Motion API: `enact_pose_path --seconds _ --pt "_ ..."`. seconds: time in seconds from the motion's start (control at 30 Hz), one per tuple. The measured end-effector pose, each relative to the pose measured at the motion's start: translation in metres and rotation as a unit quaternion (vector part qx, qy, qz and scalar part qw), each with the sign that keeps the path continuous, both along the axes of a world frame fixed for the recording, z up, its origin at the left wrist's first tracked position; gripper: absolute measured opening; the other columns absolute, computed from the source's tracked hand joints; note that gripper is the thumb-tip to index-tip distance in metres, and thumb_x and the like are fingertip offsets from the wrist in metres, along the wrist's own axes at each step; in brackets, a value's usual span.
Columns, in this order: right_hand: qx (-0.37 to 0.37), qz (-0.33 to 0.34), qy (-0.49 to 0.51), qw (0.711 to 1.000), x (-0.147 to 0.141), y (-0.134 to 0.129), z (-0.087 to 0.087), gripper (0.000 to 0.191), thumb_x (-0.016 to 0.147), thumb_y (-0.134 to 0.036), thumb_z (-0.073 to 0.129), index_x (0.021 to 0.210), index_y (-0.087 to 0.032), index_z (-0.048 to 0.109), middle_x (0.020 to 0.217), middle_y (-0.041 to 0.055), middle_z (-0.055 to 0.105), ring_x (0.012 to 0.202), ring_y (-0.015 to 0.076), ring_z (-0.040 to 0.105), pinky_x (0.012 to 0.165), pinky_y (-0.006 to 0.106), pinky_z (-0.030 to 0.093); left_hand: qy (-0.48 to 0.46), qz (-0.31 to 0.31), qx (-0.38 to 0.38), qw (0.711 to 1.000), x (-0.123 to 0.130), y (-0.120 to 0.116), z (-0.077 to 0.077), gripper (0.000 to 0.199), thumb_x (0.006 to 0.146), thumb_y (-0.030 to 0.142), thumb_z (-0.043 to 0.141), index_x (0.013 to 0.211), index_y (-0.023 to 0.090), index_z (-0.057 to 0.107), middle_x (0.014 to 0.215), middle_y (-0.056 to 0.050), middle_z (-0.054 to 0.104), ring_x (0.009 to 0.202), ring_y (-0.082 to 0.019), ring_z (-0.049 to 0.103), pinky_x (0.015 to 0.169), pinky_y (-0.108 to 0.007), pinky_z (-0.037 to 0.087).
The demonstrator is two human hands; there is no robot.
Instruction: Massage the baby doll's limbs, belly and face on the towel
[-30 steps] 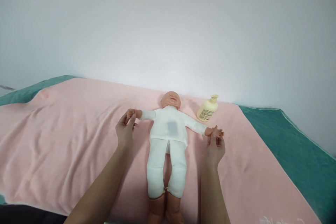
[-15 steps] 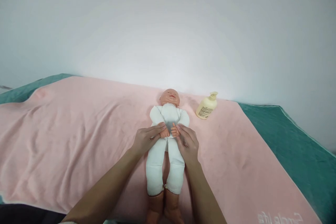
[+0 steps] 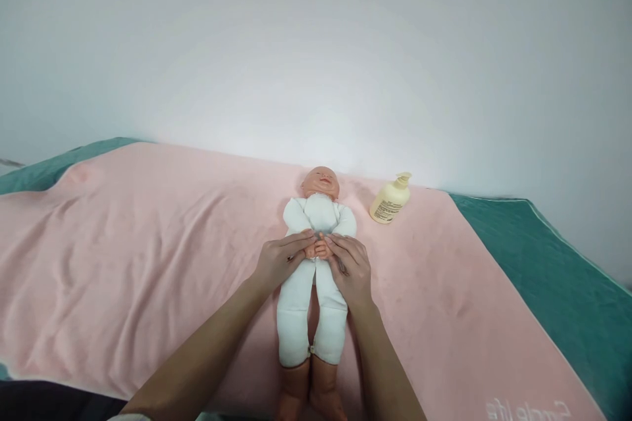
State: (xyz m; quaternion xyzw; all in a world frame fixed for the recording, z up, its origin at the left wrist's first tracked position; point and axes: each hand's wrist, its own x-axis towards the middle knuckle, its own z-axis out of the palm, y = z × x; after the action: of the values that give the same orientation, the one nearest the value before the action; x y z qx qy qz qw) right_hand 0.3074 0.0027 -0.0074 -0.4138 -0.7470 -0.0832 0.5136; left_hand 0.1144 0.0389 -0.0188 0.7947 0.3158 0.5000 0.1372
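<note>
A baby doll [image 3: 322, 208] with a white cloth body lies on its back, head toward the wall and bare feet toward me. My left hand [image 3: 282, 260] is closed around the doll's hand on the left, fingertips over its wrist. My right hand [image 3: 351, 270] grips the doll's other hand in the same way. Both small hands meet over the doll's belly, close together or touching. My fingers partly hide the doll's wrists and forearms.
A pale yellow pump bottle [image 3: 390, 200] stands upright to the right of the doll. Under both spreads a wrinkled pink blanket [image 3: 172, 243] over a green cloth [image 3: 533, 263]. Behind the far edge rises a plain white wall [image 3: 316, 46].
My two hands have brought the doll's hands closer together over its belly; the gap between them has closed. The bottle stays in place, and the view has shifted very slightly.
</note>
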Motion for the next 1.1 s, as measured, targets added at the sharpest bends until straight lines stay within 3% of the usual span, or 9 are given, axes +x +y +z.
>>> enact_pose_path --seconds 0.13,0.23,0.33,0.47,0.6,0.7,0.87,1.0,1.1 --pt "-0.059 -0.048 0.145 0.986 0.002 -0.004 -0.002 0.026 0.085 -0.021 0.062 0.111 -0.024 0.068 0.11 0.0066 0.07 0.104 0.0205 0.065 0.093 0.041 0.052 -0.025 0.064 -0.017 0.997 -0.009 -0.003 0.005 0.023 0.087 0.025 0.059 0.105 0.027 0.073 0.109 -0.003 0.073 0.082 -0.015 0.071 0.069 -0.024 0.058" --pt "-0.096 -0.111 0.354 0.924 0.011 -0.004 -0.001 0.033 0.082 -0.03 0.067 0.113 -0.02 0.065 0.114 0.0081 0.068 0.107 0.0216 0.063 0.097 0.042 0.05 -0.106 0.186 -0.133 0.968 -0.019 -0.004 0.015 0.027 0.082 0.034 0.066 0.107 0.026 0.072 0.081 0.0 0.074 0.049 -0.009 0.056 0.05 -0.02 0.048" --pt "-0.099 -0.128 0.538 0.827 0.029 0.0 -0.003 0.045 0.076 -0.035 0.072 0.117 -0.017 0.062 0.127 0.0099 0.062 0.118 0.023 0.058 0.104 0.041 0.046 -0.257 0.243 -0.223 0.909 -0.03 0.001 0.022 0.039 0.076 0.04 0.072 0.11 0.021 0.07 0.08 0.0 0.07 0.045 -0.006 0.046 0.045 -0.021 0.042" --pt "-0.133 -0.087 0.672 0.723 0.055 0.004 -0.011 0.049 0.074 -0.038 0.072 0.117 -0.017 0.061 0.137 0.0095 0.054 0.125 0.0213 0.054 0.105 0.035 0.046 -0.448 0.232 -0.287 0.814 -0.044 0.014 0.018 0.04 0.073 0.042 0.075 0.103 0.017 0.069 0.084 -0.001 0.065 0.048 -0.004 0.044 0.046 -0.019 0.04" --pt "-0.141 -0.092 0.697 0.697 0.064 0.006 -0.019 0.047 0.074 -0.037 0.073 0.115 -0.017 0.061 0.131 0.0087 0.059 0.119 0.0191 0.058 0.1 0.03 0.05 -0.59 0.154 -0.38 0.696 -0.054 0.024 0.005 0.02 0.077 0.03 0.075 0.086 0.015 0.065 0.067 0.002 0.056 0.052 -0.004 0.048 0.048 -0.014 0.039" --pt "-0.153 -0.109 0.698 0.691 0.065 0.007 -0.022 0.043 0.074 -0.037 0.072 0.11 -0.017 0.062 0.124 0.0076 0.063 0.116 0.019 0.06 0.096 0.029 0.053 -0.65 0.123 -0.391 0.64 -0.056 0.028 0.001 0.007 0.084 0.016 0.066 0.079 0.016 0.061 0.071 0.002 0.058 0.054 -0.003 0.05 0.046 -0.012 0.037" --pt "-0.156 -0.113 0.712 0.675 0.068 0.008 -0.025 0.041 0.074 -0.04 0.073 0.107 -0.017 0.062 0.12 0.0072 0.064 0.112 0.0189 0.062 0.093 0.03 0.055 -0.662 0.116 -0.371 0.641 -0.055 0.029 0.001 0.007 0.084 0.014 0.067 0.081 0.018 0.061 0.073 0.002 0.058 0.056 -0.003 0.052 0.043 -0.012 0.033" --pt "-0.142 -0.088 0.702 0.692 0.064 0.008 -0.023 0.044 0.074 -0.042 0.074 0.11 -0.02 0.06 0.124 0.0069 0.063 0.113 0.0177 0.062 0.097 0.031 0.052 -0.609 0.115 -0.377 0.688 -0.053 0.025 0.003 0.022 0.076 0.034 0.076 0.087 0.019 0.064 0.065 0.004 0.051 0.051 -0.004 0.045 0.044 -0.014 0.034" --pt "-0.115 -0.08 0.663 0.736 0.055 0.009 -0.018 0.045 0.077 -0.045 0.071 0.113 -0.02 0.058 0.126 0.0075 0.061 0.116 0.0186 0.06 0.1 0.034 0.05 -0.535 0.163 -0.368 0.743 -0.048 0.022 0.009 0.039 0.07 0.047 0.077 0.094 0.018 0.067 0.065 0.004 0.05 0.049 -0.005 0.04 0.043 -0.017 0.032"
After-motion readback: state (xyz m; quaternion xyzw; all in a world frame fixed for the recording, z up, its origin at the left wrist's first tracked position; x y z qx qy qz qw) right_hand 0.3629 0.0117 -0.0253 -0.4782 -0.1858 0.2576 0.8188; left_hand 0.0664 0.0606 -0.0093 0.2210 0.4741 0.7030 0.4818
